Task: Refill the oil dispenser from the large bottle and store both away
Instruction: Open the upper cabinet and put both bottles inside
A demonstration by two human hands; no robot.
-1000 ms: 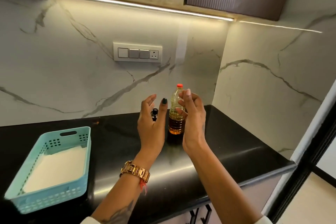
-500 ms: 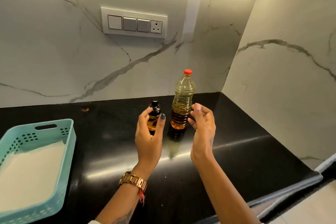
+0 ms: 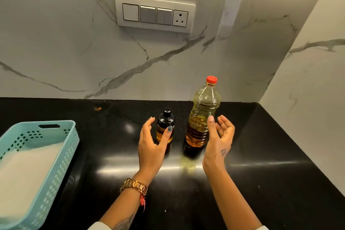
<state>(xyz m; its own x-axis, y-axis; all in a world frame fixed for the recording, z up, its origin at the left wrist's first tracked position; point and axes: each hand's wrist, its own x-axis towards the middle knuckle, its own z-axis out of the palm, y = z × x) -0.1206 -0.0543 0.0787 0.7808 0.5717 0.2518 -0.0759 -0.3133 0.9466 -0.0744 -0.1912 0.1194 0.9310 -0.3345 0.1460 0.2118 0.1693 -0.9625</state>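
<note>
A black, shiny worktop (image 3: pixel 261 183) runs along under a white marble wall (image 3: pixel 56 43) with grey veins. On the wall sits a white switch plate (image 3: pixel 155 13) — three switches and one socket in a row. At the left edge of the worktop rests a light blue plastic basket (image 3: pixel 61 157) with little holes in its sides — something flat and white lies inside it.

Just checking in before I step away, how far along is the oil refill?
Nothing looks done. The large bottle keeps its red cap on, and the dispenser is still capped. Both stand on the counter. The left hand and right hand are open beside them. Pouring and storing remain.
</note>
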